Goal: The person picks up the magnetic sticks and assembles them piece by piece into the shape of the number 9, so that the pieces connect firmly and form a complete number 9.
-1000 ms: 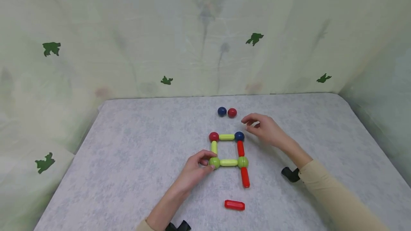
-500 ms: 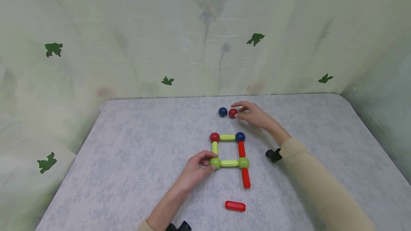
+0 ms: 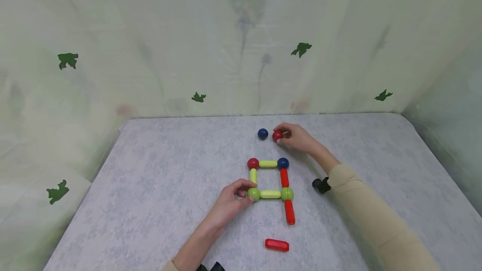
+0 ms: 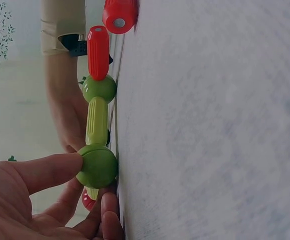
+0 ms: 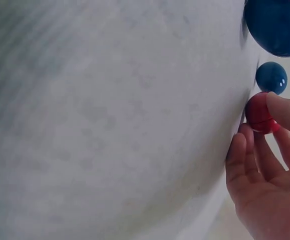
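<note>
My left hand (image 3: 232, 199) pinches a green ball (image 4: 98, 167) between thumb and fingers at the near left corner of a square of rods and balls. Yellow-green rods (image 3: 270, 194) and a red rod (image 3: 284, 177) form its sides. A red ball (image 3: 253, 163), a blue ball (image 3: 283, 162) and another green ball (image 3: 287, 193) make the other corners. From that right green ball a second red rod (image 3: 290, 212) juts toward me. Toward the far edge, my right hand (image 3: 297, 138) holds a loose red ball (image 5: 260, 113) between thumb and fingers. A loose blue ball (image 5: 271, 78) lies just left of it.
A separate red rod (image 3: 277, 245) lies on the grey table (image 3: 169, 170) nearest me. Behind the table's far edge hangs a pale cloth (image 3: 169, 45) with green leaf shapes. Black wrist cameras (image 3: 321, 185) sit under the wrists.
My right hand has moved from beside the square to the far red ball, gripped it and shifted it slightly right, away from the blue ball. The left hand has kept its hold.
</note>
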`<state>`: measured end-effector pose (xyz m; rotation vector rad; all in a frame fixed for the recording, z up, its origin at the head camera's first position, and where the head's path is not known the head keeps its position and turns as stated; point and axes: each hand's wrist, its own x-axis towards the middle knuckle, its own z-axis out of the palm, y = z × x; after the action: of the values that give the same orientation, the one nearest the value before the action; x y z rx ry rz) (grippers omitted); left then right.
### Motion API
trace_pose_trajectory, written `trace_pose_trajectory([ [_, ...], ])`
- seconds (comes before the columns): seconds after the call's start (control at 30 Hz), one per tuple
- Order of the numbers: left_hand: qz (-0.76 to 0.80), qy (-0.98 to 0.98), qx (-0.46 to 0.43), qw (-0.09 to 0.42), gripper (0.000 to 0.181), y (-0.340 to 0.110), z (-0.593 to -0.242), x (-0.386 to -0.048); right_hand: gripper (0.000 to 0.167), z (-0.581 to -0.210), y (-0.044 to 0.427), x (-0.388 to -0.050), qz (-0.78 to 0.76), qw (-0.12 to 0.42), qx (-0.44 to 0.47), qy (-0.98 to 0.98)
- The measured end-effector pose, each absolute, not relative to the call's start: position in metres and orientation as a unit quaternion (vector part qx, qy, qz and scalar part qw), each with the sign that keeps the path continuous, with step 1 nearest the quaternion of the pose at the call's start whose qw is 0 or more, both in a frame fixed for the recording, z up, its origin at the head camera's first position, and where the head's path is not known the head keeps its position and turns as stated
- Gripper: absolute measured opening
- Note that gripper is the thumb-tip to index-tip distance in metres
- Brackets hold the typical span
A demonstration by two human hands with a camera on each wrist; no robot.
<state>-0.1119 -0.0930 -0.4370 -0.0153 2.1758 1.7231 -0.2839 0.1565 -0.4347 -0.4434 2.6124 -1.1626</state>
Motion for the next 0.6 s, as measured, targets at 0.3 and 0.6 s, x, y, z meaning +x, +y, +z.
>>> trace_pose_trajectory([
  [0.3, 0.61, 0.772, 0.0, 0.18, 0.033, -0.091, -0.438, -0.109, 0.037, -0.433, 0.168, -0.268, -0.402, 0.115, -0.133, 0.899],
  [0.6, 0.604, 0.777, -0.005, 0.179, 0.033, -0.092, -0.436, -0.11, 0.038, -0.414, 0.179, -0.24, -0.436, 0.072, -0.142, 0.886],
])
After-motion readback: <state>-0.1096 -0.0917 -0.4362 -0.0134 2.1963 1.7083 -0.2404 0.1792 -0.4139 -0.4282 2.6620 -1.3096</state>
